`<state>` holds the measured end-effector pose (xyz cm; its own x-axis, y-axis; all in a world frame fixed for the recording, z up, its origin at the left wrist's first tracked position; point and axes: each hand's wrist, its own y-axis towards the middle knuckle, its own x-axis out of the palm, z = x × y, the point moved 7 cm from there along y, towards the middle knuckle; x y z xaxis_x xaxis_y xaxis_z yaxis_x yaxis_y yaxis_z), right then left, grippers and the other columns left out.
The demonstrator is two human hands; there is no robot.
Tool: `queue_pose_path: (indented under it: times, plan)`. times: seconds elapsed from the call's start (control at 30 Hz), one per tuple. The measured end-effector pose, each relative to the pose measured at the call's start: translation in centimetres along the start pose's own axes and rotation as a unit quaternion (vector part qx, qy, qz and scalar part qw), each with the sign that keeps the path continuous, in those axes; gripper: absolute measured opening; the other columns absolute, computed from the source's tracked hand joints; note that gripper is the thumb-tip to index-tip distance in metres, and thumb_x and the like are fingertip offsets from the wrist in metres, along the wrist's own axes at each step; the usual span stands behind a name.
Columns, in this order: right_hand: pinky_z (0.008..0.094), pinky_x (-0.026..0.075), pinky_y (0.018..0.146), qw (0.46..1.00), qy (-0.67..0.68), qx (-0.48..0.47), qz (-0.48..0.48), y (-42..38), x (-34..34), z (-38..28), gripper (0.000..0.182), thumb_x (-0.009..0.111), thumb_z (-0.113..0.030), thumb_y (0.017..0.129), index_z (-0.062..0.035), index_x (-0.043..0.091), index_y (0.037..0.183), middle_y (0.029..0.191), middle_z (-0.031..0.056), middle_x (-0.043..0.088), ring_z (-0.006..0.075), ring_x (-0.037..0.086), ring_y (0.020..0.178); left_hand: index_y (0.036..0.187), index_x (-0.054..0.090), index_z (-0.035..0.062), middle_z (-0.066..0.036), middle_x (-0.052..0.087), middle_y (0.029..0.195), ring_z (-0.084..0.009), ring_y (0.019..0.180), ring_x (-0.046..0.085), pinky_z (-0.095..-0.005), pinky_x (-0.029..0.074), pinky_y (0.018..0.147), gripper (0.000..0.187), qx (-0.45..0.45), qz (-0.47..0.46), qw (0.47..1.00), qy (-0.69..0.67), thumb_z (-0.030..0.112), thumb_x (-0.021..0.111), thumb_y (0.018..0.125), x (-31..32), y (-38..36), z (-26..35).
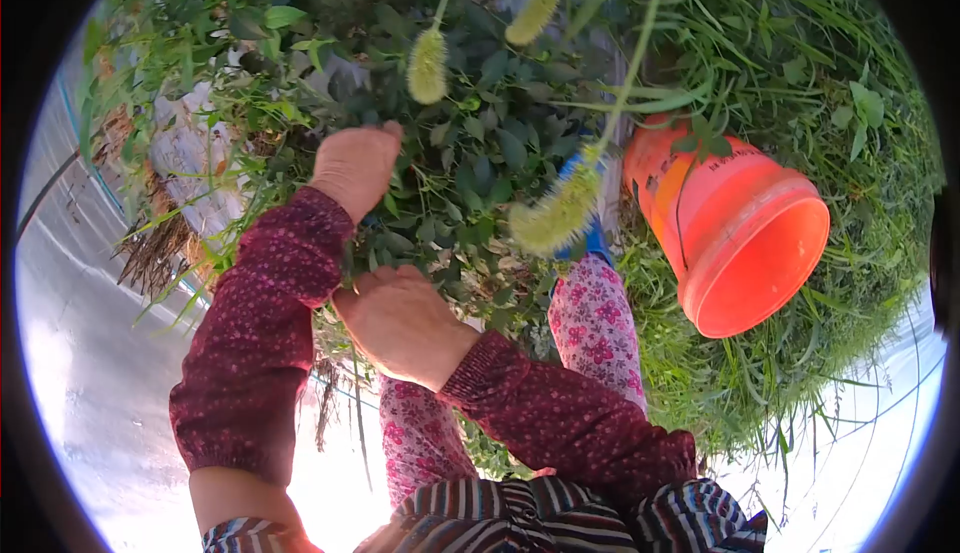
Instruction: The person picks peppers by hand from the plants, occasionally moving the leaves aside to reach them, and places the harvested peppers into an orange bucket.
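My left hand (358, 168) reaches into a dark-leaved bushy plant (490, 143). Its fingers look curled in, and leaves and the hand itself hide what they hold, if anything. Just below and nearer to me, my right hand (405, 323) is bent inward against the lower leaves and stems, back of the hand up. Those fingers are closed too, their tips out of sight. Dark red dotted sleeve covers (255, 333) sit on both forearms.
An orange bucket (725, 213) lies tipped on the grass (850, 143) at right, mouth toward me. Fuzzy grass seed heads (560, 213) hang close to the camera. My flowered trouser leg (595, 323) and blue shoe (597, 241) stand beside the plant. Plastic sheeting (90, 283) is at left.
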<state>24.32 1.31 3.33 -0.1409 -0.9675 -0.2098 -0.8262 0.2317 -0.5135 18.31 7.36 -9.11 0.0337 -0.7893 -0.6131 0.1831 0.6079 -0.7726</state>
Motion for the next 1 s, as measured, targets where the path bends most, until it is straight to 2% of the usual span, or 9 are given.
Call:
queue_pose_path:
  times: [0.23, 0.4, 0.47, 0.53, 0.67, 0.77, 0.87, 0.93, 1.0]
  plan:
    - [0.04, 0.043, 0.074, 0.999, 0.023, 0.006, 0.021, -0.8, -0.1, 0.1, 0.016, 0.055, -0.014, 0.076, -0.0046, 0.064, 0.086, 0.084, 0.0103, 0.064, 0.0259, 0.06, 0.084, 0.114, 0.053, 0.0095, -0.01, 0.061, 0.095, -0.028, 0.08, 0.064, -0.0363, 0.052, 0.065, 0.038, 0.009, 0.032, 0.999, 0.036, 0.015, 0.064, 0.077, -1.7, -0.1, 1.8]
    - [0.0423, 0.044, 0.077, 0.999, 0.042, -0.005, -0.015, -1.1, 1.2, 0.5, 0.02, 0.056, -0.014, 0.074, -0.0062, 0.062, 0.092, 0.087, 0.011, 0.063, 0.0265, 0.061, 0.087, 0.099, 0.058, 0.0095, -0.008, 0.059, 0.085, -0.0285, 0.076, 0.063, -0.0379, 0.051, 0.065, 0.019, 0.202, 0.184, 0.948, -0.165, 0.014, 0.058, 0.08, -4.0, -0.5, 7.2]
    - [0.0445, 0.043, 0.082, 0.991, 0.052, -0.02, 0.117, -1.6, 1.4, 0.2, 0.022, 0.056, -0.016, 0.074, -0.007, 0.063, 0.092, 0.09, 0.0103, 0.063, 0.0277, 0.06, 0.091, 0.106, 0.059, 0.0038, -0.011, 0.062, 0.108, -0.0281, 0.099, 0.059, -0.0397, 0.047, 0.085, 0.029, 0.167, -0.066, 0.974, -0.138, 0.012, 0.06, 0.078, -1.3, 1.0, 10.1]
    - [0.0467, 0.042, 0.086, 0.968, 0.061, -0.027, 0.243, -2.4, 2.2, 0.6, 0.023, 0.055, -0.017, 0.074, -0.0078, 0.064, 0.093, 0.092, 0.0097, 0.063, 0.0288, 0.059, 0.095, 0.118, 0.052, 0.0003, -0.017, 0.058, 0.117, -0.0317, 0.104, 0.057, -0.041, 0.045, 0.087, 0.04, 0.225, 0.009, 0.945, -0.238, 0.01, 0.057, 0.08, 3.3, 2.3, 11.4]
    - [0.049, 0.034, 0.099, 0.989, 0.144, 0.031, 0.031, -2.0, 6.0, 2.6, 0.032, 0.05, -0.021, 0.078, -0.0088, 0.062, 0.106, 0.111, 0.0077, 0.061, 0.0303, 0.053, 0.11, 0.127, 0.041, -0.0041, -0.022, 0.055, 0.12, -0.0366, 0.095, 0.061, -0.041, 0.05, 0.08, 0.052, 0.089, -0.189, 0.965, -0.156, 0.009, 0.055, 0.079, 9.3, 4.6, 13.2]
    - [0.0452, 0.04, 0.083, 0.943, 0.129, 0.052, 0.301, -3.8, 4.1, 3.3, 0.028, 0.052, -0.021, 0.076, -0.0069, 0.067, 0.095, 0.095, 0.0142, 0.067, 0.0319, 0.061, 0.095, 0.123, 0.045, -0.0027, -0.021, 0.058, 0.113, -0.0345, 0.091, 0.063, -0.0424, 0.051, 0.074, 0.047, 0.235, -0.198, 0.949, 0.069, 0.009, 0.055, 0.078, 14.3, 1.9, 13.5]
    - [0.0443, 0.043, 0.08, 0.971, 0.093, 0.002, 0.219, -3.3, 4.1, 2.1, 0.024, 0.054, -0.02, 0.075, -0.0073, 0.067, 0.091, 0.089, 0.0141, 0.067, 0.0309, 0.062, 0.091, 0.12, 0.047, -0.0011, -0.018, 0.063, 0.102, -0.033, 0.083, 0.064, -0.0417, 0.051, 0.07, 0.044, 0.207, -0.256, 0.941, 0.078, 0.008, 0.055, 0.078, 13.3, -0.9, 11.4]
    - [0.0437, 0.044, 0.075, 0.989, 0.133, 0.026, -0.053, -3.5, 4.4, 1.9, 0.02, 0.058, -0.016, 0.073, -0.0082, 0.067, 0.089, 0.086, 0.0133, 0.068, 0.0296, 0.064, 0.087, 0.121, 0.048, 0.0, -0.016, 0.063, 0.097, -0.0324, 0.082, 0.064, -0.0407, 0.051, 0.069, 0.041, 0.22, -0.255, 0.94, 0.055, 0.008, 0.052, 0.08, 12.3, -2.7, 10.1]
    - [0.0437, 0.045, 0.073, 0.993, 0.114, 0.007, -0.043, -3.5, 5.4, 2.1, 0.02, 0.06, -0.012, 0.07, -0.0073, 0.067, 0.089, 0.085, 0.0136, 0.067, 0.0285, 0.064, 0.084, 0.123, 0.047, 0.0008, -0.016, 0.062, 0.1, -0.0313, 0.084, 0.063, -0.0406, 0.051, 0.068, 0.044, 0.219, -0.258, 0.939, 0.056, 0.008, 0.051, 0.08, 11.9, -3.7, 9.2]
